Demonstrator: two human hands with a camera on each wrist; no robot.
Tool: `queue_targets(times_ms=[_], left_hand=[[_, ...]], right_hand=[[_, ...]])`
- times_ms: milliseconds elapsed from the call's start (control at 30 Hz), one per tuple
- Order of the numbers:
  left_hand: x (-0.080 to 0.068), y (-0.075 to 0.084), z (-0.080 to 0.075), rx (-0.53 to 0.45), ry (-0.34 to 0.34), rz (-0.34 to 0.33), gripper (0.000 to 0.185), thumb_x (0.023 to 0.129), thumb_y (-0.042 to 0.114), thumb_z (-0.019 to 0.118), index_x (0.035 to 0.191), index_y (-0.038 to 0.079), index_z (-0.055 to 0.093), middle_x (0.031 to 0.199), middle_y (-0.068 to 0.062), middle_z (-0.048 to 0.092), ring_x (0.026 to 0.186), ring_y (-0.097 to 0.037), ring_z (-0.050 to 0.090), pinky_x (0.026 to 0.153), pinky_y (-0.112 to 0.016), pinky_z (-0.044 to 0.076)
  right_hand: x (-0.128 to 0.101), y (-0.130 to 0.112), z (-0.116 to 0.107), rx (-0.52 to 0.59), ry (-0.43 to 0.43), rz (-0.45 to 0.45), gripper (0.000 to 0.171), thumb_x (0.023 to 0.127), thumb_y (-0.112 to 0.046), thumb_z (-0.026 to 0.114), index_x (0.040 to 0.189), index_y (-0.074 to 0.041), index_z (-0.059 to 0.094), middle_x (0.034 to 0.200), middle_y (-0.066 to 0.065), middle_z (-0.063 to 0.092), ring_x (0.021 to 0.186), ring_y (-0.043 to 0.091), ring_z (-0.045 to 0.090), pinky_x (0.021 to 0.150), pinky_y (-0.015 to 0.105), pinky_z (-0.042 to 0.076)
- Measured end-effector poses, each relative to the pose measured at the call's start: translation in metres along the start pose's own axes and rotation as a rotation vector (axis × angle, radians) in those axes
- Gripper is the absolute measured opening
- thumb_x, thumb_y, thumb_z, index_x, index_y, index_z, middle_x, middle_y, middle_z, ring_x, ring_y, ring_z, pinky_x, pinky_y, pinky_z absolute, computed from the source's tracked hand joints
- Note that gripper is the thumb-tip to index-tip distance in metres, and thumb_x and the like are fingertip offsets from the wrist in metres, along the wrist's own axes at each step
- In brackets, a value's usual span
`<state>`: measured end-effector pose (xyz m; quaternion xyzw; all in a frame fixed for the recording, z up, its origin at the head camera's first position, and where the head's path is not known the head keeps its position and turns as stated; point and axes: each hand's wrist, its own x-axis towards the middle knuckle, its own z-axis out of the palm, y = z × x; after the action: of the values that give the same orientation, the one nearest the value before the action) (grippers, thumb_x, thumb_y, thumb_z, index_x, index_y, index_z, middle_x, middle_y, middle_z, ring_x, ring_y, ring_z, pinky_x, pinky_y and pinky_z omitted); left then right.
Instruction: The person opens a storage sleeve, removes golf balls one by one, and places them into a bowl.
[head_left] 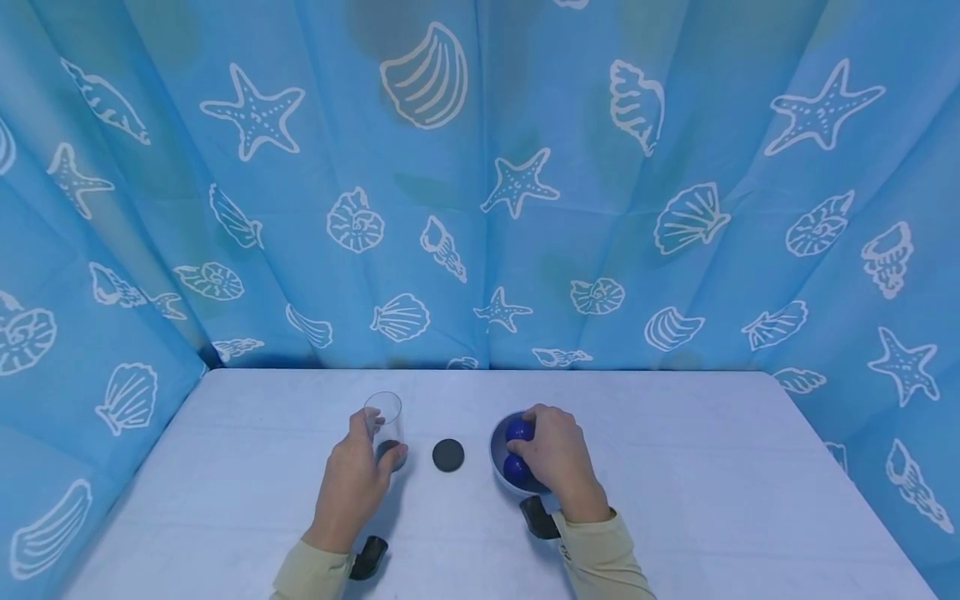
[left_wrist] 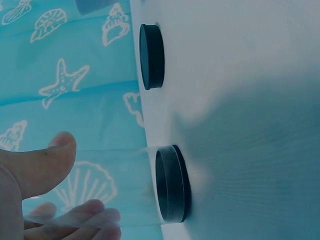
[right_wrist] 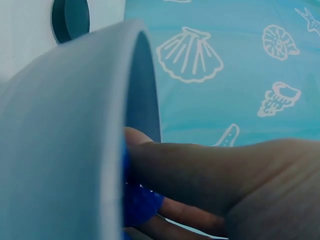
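My left hand [head_left: 372, 447] grips a clear plastic cup [head_left: 384, 427] with a dark base, standing upright on the white table [head_left: 712, 467]. In the left wrist view my thumb [left_wrist: 42, 165] and fingers [left_wrist: 75, 221] wrap the cup's clear wall, and its dark base [left_wrist: 172, 184] rests on the table. My right hand [head_left: 531, 446] reaches into a pale bowl [head_left: 496, 450] and curls round a blue ball [head_left: 516, 468]; a second blue ball [head_left: 519, 429] lies beside it. Up close, the fingers [right_wrist: 200, 167] press the blue ball [right_wrist: 141, 202] inside the bowl's wall [right_wrist: 65, 150].
A flat black disc [head_left: 447, 455] lies on the table between cup and bowl, also visible as the black disc [left_wrist: 151, 56] and the black disc [right_wrist: 70, 19]. A blue curtain with shells and starfish [head_left: 480, 208] closes off the back and both sides.
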<state>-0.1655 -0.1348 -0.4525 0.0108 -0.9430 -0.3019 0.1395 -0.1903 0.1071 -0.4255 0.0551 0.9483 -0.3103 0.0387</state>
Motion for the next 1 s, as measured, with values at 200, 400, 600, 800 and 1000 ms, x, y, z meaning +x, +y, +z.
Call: queue_targets(times_ms=[200, 400, 600, 800, 1000], left_hand=[[0.000, -0.002, 0.000, -0.031, -0.005, -0.010, 0.062, 0.087, 0.015, 0.080, 0.134, -0.004, 0.043, 0.127, -0.025, 0.064, 0.117, -0.042, 0.062, 0.097, -0.054, 0.051], [0.001, -0.005, 0.001, -0.055, -0.006, -0.015, 0.063, 0.087, 0.014, 0.080, 0.134, -0.003, 0.042, 0.126, -0.025, 0.065, 0.116, -0.043, 0.062, 0.095, -0.055, 0.052], [0.002, -0.007, 0.004, -0.084, 0.001, -0.009, 0.062, 0.085, 0.012, 0.081, 0.131, -0.004, 0.043, 0.123, -0.026, 0.065, 0.114, -0.044, 0.063, 0.094, -0.055, 0.052], [0.004, -0.010, 0.007, -0.123, -0.024, -0.003, 0.057, 0.086, 0.012, 0.081, 0.127, -0.003, 0.045, 0.123, -0.023, 0.067, 0.110, -0.038, 0.065, 0.093, -0.051, 0.053], [0.004, -0.012, 0.009, -0.114, -0.034, -0.005, 0.057, 0.085, 0.011, 0.081, 0.127, -0.002, 0.045, 0.122, -0.023, 0.067, 0.111, -0.039, 0.065, 0.095, -0.051, 0.053]], right_hand=[[0.000, 0.002, -0.001, 0.002, -0.024, 0.013, 0.045, 0.088, -0.018, 0.080, 0.126, 0.001, 0.065, 0.127, 0.023, 0.064, 0.119, 0.041, 0.060, 0.095, 0.057, 0.053], [0.000, 0.003, -0.001, -0.003, -0.046, 0.022, 0.045, 0.089, -0.020, 0.079, 0.127, 0.001, 0.065, 0.128, 0.023, 0.063, 0.120, 0.040, 0.060, 0.096, 0.057, 0.052], [0.001, 0.005, -0.002, -0.005, -0.048, 0.019, 0.046, 0.089, -0.020, 0.078, 0.127, 0.001, 0.065, 0.128, 0.023, 0.063, 0.120, 0.041, 0.060, 0.095, 0.057, 0.052], [0.003, 0.009, -0.002, -0.005, -0.029, -0.008, 0.046, 0.090, -0.021, 0.078, 0.127, 0.001, 0.065, 0.127, 0.022, 0.064, 0.121, 0.040, 0.059, 0.097, 0.057, 0.051], [0.002, 0.010, -0.005, 0.008, 0.012, -0.056, 0.042, 0.090, -0.020, 0.077, 0.124, 0.001, 0.065, 0.121, 0.020, 0.067, 0.116, 0.037, 0.062, 0.097, 0.056, 0.052]])
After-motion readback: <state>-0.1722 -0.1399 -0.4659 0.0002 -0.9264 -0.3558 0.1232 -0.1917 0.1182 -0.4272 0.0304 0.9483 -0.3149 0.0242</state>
